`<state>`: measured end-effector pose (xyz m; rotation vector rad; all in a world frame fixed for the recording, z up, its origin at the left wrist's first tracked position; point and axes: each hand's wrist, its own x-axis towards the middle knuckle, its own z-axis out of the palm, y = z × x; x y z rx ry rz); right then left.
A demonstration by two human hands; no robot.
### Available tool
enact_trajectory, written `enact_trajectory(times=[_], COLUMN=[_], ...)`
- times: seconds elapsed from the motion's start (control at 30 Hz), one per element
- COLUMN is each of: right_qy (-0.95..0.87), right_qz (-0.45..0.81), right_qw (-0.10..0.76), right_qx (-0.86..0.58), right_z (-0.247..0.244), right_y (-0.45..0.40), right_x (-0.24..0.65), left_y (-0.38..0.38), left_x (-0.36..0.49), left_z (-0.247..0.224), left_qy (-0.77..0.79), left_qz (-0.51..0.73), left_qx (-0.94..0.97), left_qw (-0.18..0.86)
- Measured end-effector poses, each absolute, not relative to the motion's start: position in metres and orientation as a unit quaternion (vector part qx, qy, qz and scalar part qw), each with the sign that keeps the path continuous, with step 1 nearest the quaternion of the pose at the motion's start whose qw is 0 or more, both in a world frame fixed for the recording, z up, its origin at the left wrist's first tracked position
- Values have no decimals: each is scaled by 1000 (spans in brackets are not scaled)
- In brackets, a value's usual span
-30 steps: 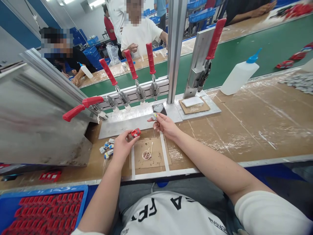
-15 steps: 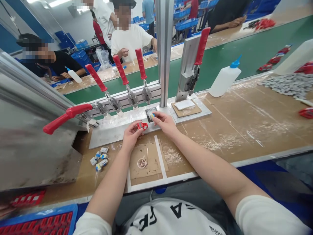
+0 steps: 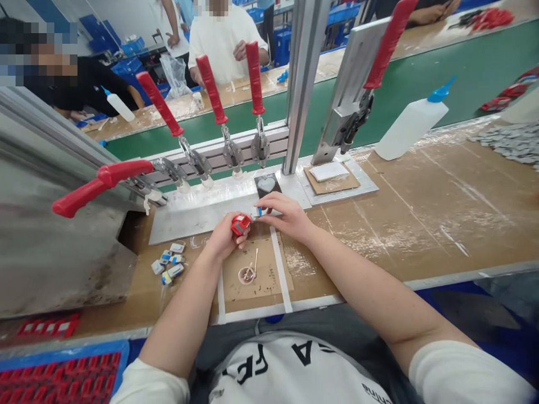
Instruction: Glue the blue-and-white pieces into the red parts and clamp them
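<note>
My left hand (image 3: 225,235) is closed around a small red toy car body (image 3: 240,224), held above the front edge of the metal plate (image 3: 189,221). Just right of it, my right hand (image 3: 286,216) pinches a small white and blue piece (image 3: 257,212), its tip close to the car; whether they touch I cannot tell. Behind my right hand lies a black pad (image 3: 268,184) with a pale wet-looking patch. Several similar white, blue and yellow pieces (image 3: 173,259) lie left of my left forearm. A small cup (image 3: 246,275) with cotton swabs (image 3: 255,262) stands on cardboard between my arms.
Toggle clamps with red handles (image 3: 211,90) rise behind the plate. To the right stand another clamp (image 3: 387,50), a white squeeze bottle (image 3: 410,129) and a heap of grey parts (image 3: 509,137). A blue tray (image 3: 126,350) of red parts sits lower left. People work across the green belt (image 3: 387,101).
My right hand has moved from the black pad toward the car, bringing the white and blue piece near it. My left hand has turned the red car. The view has shifted slightly.
</note>
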<state>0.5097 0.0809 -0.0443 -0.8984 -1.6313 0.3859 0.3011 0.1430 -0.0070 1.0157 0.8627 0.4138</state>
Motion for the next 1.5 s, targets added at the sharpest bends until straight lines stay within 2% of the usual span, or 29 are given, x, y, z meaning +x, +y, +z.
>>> enact_trajectory(times=[0.17,0.3,0.53,0.7,0.83,1.03,1.2,1.3,1.4,1.5], right_qy=[-793,-818,-798,-709,-625,-624,-649,-633,-570,-464], right_qz=[-3,-38,15,109,156,137,158,183,227,325], right_qw=[514,476,467,537,596,624,586,581,615,661], right_qx=[-327,-321,-380,-445,-478,-451,-459,-477,-496,-493], right_z=[-49,-51,-56,-53,-51,-58,-59,-56,-56,-60], right_y=[80,79,79,72,66,70,79,83,88,97], right_x=[505,504,497,475,464,460,458,464,477,491], left_y=[140,138,135,132,126,122,128,130,135,147], left_x=[301,302,307,310,311,314,317,320,324,329], left_z=[-4,-6,-13,-24,-30,-35,-30,-25,-21,-17], left_qy=[460,497,497,437,402,439,435,419,406,375], left_qz=[151,190,279,414,445,450,477,423,343,311], left_qx=[455,465,441,505,584,574,605,643,674,748], left_qw=[747,707,694,619,548,525,466,482,513,450])
